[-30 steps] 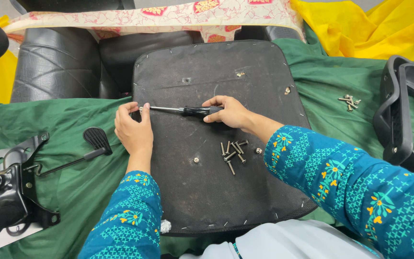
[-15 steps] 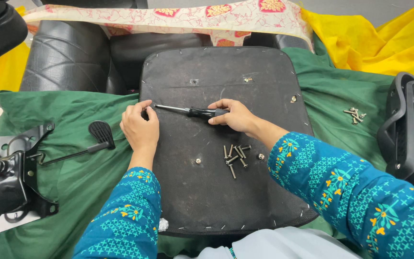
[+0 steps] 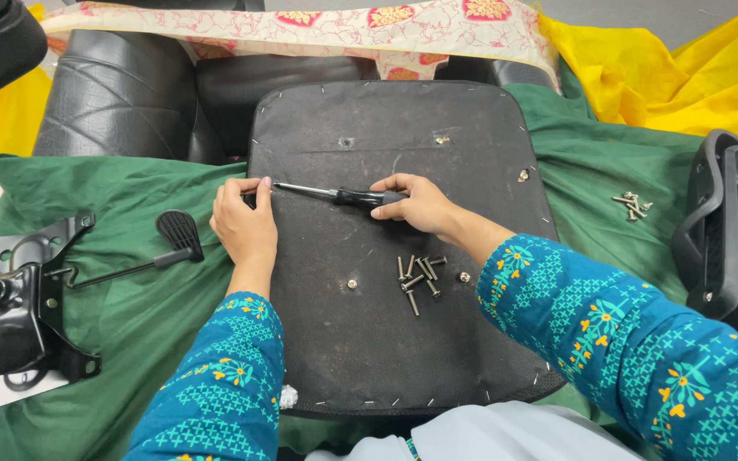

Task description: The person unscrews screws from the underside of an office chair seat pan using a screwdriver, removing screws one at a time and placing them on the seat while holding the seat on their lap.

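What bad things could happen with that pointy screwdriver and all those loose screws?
The screwdriver tip sits right by the left hand at the seat board's edge; if the right hand pushes and it slips, it might poke a finger. The loose screws lie on the board near the right arm, so a sleeve could perhaps knock them onto the green cloth, where they may hide in folds.

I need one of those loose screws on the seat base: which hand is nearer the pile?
Right hand: it sits just above the screw pile. Left hand rests farther off, at the base's left edge.
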